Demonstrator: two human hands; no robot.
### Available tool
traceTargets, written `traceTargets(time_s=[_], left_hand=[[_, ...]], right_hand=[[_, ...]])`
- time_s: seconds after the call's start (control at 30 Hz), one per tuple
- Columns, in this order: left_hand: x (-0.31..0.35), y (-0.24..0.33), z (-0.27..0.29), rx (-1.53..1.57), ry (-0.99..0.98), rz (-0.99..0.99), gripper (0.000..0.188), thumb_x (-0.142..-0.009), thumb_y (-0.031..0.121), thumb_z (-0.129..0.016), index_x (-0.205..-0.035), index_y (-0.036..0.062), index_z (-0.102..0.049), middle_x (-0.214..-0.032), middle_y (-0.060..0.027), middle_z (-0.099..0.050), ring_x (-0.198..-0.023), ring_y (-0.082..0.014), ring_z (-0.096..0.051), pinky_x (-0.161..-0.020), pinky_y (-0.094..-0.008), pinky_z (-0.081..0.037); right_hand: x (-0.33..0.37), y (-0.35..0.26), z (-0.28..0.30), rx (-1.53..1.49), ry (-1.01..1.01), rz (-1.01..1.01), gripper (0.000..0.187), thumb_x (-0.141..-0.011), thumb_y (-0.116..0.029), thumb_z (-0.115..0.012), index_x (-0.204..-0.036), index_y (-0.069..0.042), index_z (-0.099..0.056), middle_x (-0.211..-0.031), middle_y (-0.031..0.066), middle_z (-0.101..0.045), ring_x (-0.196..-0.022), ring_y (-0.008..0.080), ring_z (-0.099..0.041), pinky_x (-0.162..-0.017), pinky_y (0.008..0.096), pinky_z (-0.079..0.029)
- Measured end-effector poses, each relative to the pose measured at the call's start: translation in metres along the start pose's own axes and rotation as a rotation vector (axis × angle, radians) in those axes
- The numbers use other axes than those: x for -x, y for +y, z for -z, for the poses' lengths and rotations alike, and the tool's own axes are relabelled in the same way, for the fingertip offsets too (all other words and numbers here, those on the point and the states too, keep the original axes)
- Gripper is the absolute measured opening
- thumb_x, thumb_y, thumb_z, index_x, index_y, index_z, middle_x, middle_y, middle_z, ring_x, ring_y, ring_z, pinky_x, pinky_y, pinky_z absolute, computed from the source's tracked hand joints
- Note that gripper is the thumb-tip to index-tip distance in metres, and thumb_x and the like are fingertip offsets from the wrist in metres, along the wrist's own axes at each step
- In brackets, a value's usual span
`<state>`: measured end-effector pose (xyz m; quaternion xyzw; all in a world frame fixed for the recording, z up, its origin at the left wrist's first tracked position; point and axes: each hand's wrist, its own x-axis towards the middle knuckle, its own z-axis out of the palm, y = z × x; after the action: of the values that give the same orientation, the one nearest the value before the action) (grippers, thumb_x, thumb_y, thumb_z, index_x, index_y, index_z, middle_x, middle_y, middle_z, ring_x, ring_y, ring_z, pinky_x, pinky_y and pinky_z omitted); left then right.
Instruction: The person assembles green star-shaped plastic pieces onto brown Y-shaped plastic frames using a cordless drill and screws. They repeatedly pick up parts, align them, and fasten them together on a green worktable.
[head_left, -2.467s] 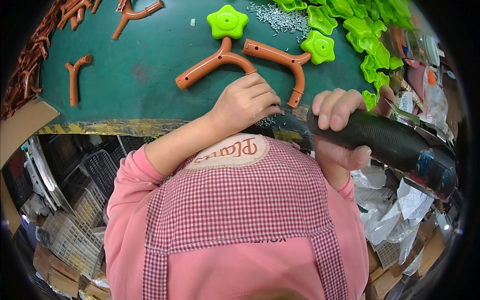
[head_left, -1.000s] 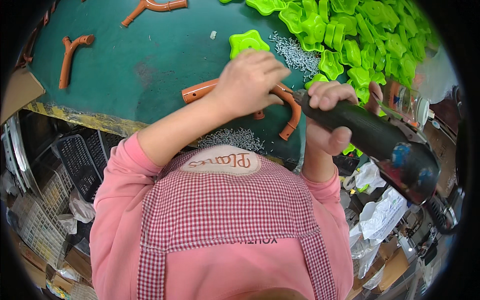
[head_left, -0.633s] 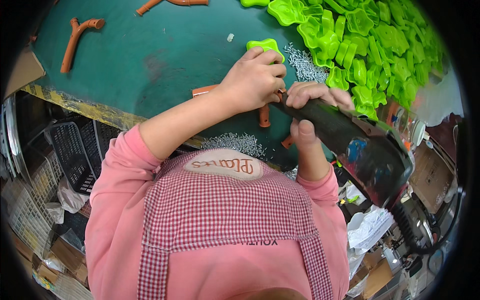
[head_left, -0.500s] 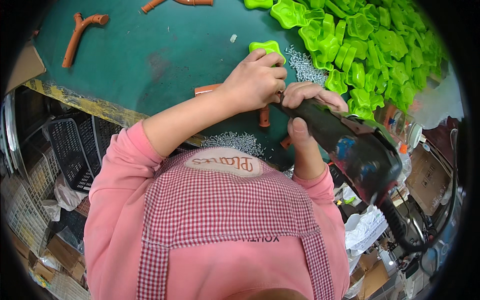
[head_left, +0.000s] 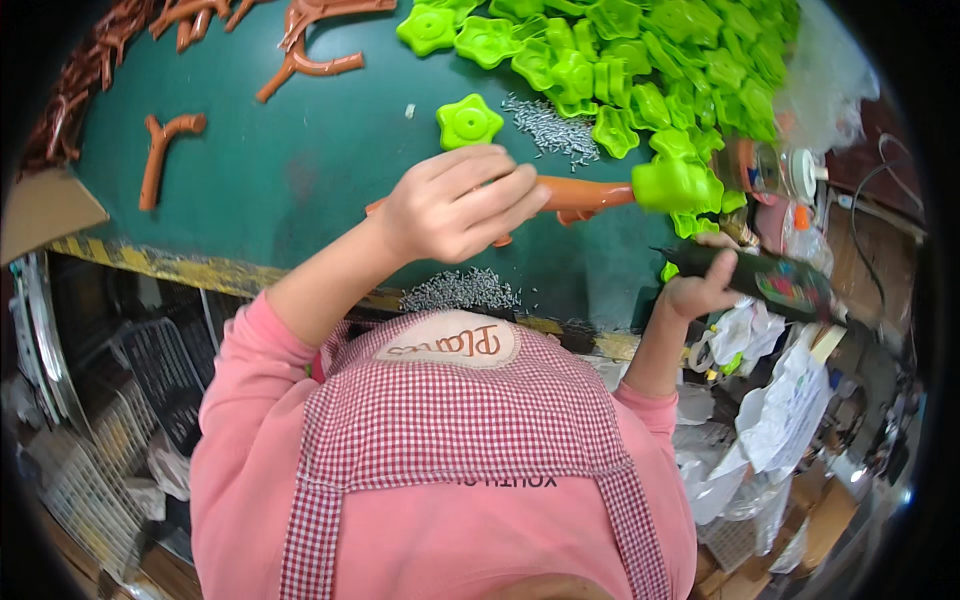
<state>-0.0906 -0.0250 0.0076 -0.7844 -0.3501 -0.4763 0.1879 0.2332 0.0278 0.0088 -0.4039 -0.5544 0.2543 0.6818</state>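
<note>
A brown plastic branch-shaped tube (head_left: 590,193) lies in my left hand (head_left: 462,205), whose fingers curl round it. A bright green star-shaped plastic piece (head_left: 672,186), slightly blurred, sits at the tube's right end. Off to the right, my right hand (head_left: 704,288) grips a dark electric screwdriver (head_left: 785,285), its narrow tip pointing left. Beyond my left hand a green star-shaped cap (head_left: 470,121) rests on the green table, beside a pile of small silver screws (head_left: 553,130).
Green plastic parts (head_left: 640,50) are heaped at the far right. More brown branch tubes (head_left: 168,155) lie at the left and far side. A second screw pile (head_left: 462,290) is by the near table edge. Black crates (head_left: 165,370) stand below left, crumpled white bags (head_left: 770,420) below right.
My right hand has carried the screwdriver right, away from my left hand. The left hand has shifted left and lower, and the brown tube with the green piece on its end now shows.
</note>
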Motion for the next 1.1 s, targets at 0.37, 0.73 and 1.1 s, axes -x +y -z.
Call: traceTargets(time_s=[0.37, 0.73, 1.1], left_hand=[[-0.014, 0.032, 0.018, 0.729, 0.316, 1.086, 0.031, -0.074, -0.004, -0.082, -0.102, -0.0068, -0.069, -0.096, -0.0080, -0.063, -0.084, -0.0132, -0.064, -0.073, -0.0250, -0.054], [-0.015, 0.027, 0.039, 1.162, 0.131, 1.344, 0.038, -0.087, 0.020, -0.075, -0.114, -0.0051, -0.065, -0.097, -0.0090, -0.070, -0.080, -0.0121, -0.065, -0.068, -0.0253, -0.053], [-0.061, -0.002, 0.061, 0.173, -0.020, 0.594, 0.043, -0.072, 0.001, -0.081, -0.112, -0.0010, -0.067, -0.092, -0.0105, -0.070, -0.080, -0.0200, -0.068, -0.071, -0.0307, -0.054]], right_hand=[[0.027, -0.060, -0.083, 0.051, -0.536, 0.102, 0.064, -0.083, -0.021, -0.078, -0.130, 0.009, -0.047, -0.111, 0.0153, -0.061, -0.097, 0.0200, -0.061, -0.087, 0.0340, -0.050], [0.000, -0.084, -0.154, -0.264, -0.408, -0.033, 0.036, -0.081, -0.001, -0.076, -0.116, 0.002, -0.066, -0.093, 0.0078, -0.072, -0.070, 0.0080, -0.066, -0.059, 0.0202, -0.054], [-0.023, -0.075, -0.140, 0.012, -0.459, 0.257, 0.043, -0.074, -0.012, -0.084, -0.114, -0.003, -0.069, -0.102, 0.0085, -0.068, -0.090, 0.0225, -0.066, -0.077, 0.0297, -0.051]])
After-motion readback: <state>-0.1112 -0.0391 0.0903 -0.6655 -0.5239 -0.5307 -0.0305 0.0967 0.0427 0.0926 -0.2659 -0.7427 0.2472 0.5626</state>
